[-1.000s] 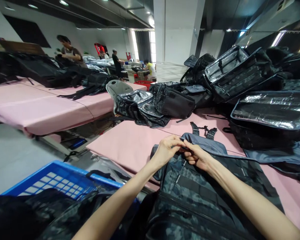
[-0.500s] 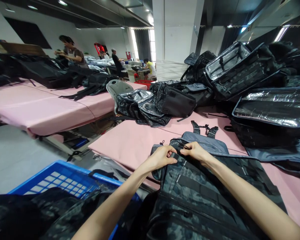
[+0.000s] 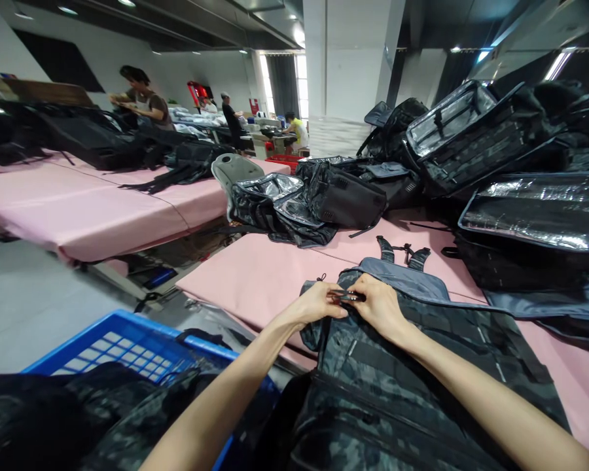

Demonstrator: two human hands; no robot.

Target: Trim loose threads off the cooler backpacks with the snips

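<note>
A dark camouflage backpack (image 3: 387, 373) lies in front of me on the pink-covered table. Over its far left end, my left hand (image 3: 319, 304) is closed in a pinch; what sits between its fingertips is too small to make out. My right hand (image 3: 380, 304) is closed around a small dark tool (image 3: 346, 296) that looks like thread snips, pointing toward the left fingertips. Both hands nearly meet at the backpack's edge. A grey-blue flap (image 3: 407, 275) and a pair of shoulder straps (image 3: 402, 254) extend beyond the backpack.
To my lower left stands a blue plastic basket (image 3: 112, 320) with dark camouflage pieces in it. Open silver-lined bags (image 3: 535, 203) pile up at the right, and more bags (image 3: 343, 196) lie ahead. Another pink table (image 3: 103, 203) is at the left, with a person (image 3: 147, 104) behind it.
My right hand has moved slightly left and turned, bringing the dark tool close to my left fingertips. The backpack stays in place.
</note>
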